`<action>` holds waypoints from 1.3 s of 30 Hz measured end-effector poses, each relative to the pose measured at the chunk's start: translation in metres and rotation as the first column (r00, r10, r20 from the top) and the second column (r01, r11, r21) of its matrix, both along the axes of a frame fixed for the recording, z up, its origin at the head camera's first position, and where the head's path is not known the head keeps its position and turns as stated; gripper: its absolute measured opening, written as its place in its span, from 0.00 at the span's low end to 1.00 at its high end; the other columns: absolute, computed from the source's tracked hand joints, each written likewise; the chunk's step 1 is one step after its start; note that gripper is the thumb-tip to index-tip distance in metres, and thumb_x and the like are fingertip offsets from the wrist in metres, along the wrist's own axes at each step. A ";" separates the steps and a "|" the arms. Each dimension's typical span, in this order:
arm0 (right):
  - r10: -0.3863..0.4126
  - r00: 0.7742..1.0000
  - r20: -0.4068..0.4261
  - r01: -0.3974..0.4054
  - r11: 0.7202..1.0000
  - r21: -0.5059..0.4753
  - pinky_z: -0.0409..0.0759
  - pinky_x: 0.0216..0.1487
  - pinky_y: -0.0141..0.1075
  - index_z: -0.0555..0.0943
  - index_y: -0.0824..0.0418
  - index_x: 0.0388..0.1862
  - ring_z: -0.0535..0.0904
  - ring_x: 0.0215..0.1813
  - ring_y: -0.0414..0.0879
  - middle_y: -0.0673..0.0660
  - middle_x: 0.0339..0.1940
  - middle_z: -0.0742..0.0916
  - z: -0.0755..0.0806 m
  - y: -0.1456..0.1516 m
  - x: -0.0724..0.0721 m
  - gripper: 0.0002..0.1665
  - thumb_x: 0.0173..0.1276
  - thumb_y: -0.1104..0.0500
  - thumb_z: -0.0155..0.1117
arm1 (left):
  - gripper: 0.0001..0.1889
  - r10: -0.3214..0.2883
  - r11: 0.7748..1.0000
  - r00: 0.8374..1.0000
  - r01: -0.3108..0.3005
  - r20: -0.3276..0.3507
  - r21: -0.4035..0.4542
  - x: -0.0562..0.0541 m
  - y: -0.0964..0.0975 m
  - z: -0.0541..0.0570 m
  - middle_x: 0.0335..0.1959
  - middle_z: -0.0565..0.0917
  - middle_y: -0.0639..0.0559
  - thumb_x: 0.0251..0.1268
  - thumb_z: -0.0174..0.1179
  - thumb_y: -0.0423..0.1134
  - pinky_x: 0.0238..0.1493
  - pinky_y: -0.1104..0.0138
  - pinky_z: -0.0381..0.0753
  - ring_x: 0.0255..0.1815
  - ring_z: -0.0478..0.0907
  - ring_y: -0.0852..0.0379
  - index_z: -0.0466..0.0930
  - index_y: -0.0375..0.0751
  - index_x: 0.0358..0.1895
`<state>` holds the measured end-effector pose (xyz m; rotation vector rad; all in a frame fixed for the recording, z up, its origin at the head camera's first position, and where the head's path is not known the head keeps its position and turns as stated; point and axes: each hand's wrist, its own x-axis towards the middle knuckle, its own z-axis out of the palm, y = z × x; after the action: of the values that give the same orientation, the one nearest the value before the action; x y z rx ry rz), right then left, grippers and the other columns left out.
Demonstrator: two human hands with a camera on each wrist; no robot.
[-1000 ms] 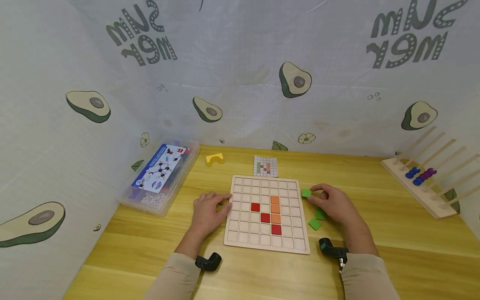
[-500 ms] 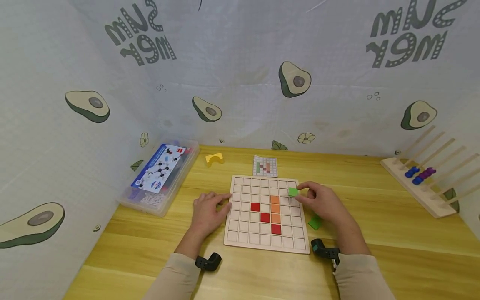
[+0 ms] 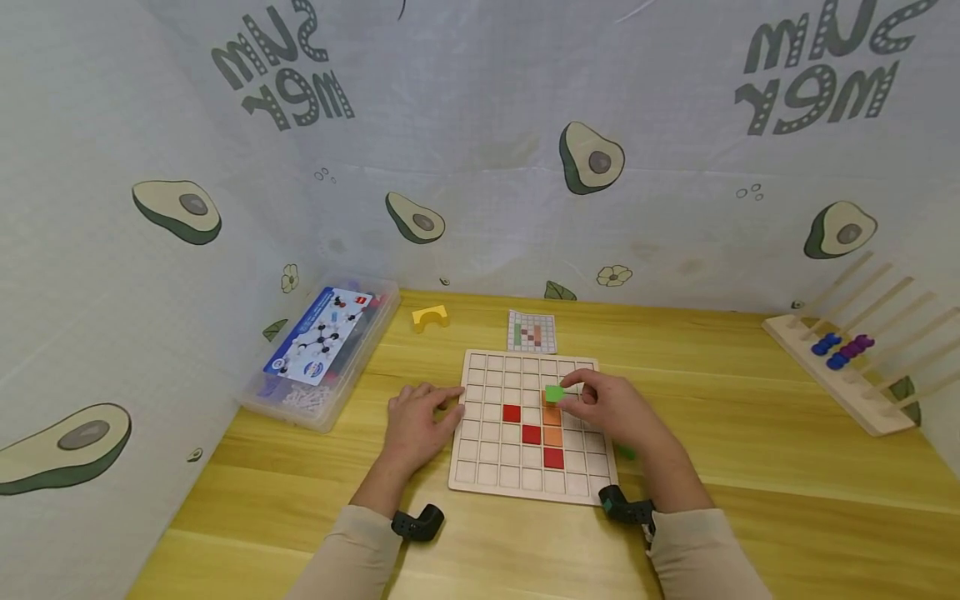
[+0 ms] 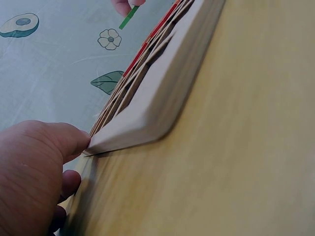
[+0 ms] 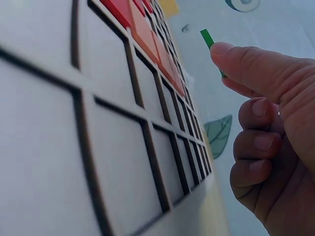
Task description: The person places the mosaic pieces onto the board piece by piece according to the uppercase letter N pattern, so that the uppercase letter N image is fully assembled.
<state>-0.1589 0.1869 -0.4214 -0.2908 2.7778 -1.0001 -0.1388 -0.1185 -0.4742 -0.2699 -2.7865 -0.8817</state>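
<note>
My right hand (image 3: 618, 412) pinches a green square tile (image 3: 554, 394) between thumb and forefinger. In the right wrist view the tile (image 5: 206, 38) stands above the board's surface, its other fingers curled below. The wooden grid board (image 3: 487, 492) lies flat, with three red tiles (image 3: 531, 434) set diagonally and a column of orange tiles (image 3: 552, 436). From above, the held tile overlaps the top orange one. My left hand (image 3: 417, 427) rests at the board's left edge; the left wrist view shows the thumb (image 4: 74, 141) touching it. Part of a loose green tile (image 3: 625, 451) shows beneath my right wrist.
Behind the board lies a printed pattern card (image 3: 532, 333), with a yellow arch block (image 3: 430, 317) to its left. A clear plastic case (image 3: 322, 354) stands at the far left. At the right is a wooden peg rack (image 3: 847, 379) with blue and purple beads.
My right hand has carried the green tile leftward from the table beside the board to over the orange column. The left hand has stayed in place.
</note>
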 end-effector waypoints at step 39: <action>0.059 0.994 -0.095 -0.041 0.983 0.181 0.66 0.26 0.35 0.85 0.54 0.49 0.69 0.21 0.43 0.49 0.19 0.77 -0.002 -0.088 -0.007 0.15 0.67 0.50 0.73 | 0.16 0.010 1.000 1.000 -0.010 0.020 -0.013 -0.001 -0.001 0.000 0.38 0.83 0.57 0.70 0.63 0.51 0.45 0.59 0.61 0.40 0.71 0.56 0.87 0.58 0.58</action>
<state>-0.1662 0.0989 -0.4233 -0.3927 2.9089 -0.7376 -0.1401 -0.1190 -0.4739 -0.2502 -2.8101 -0.8688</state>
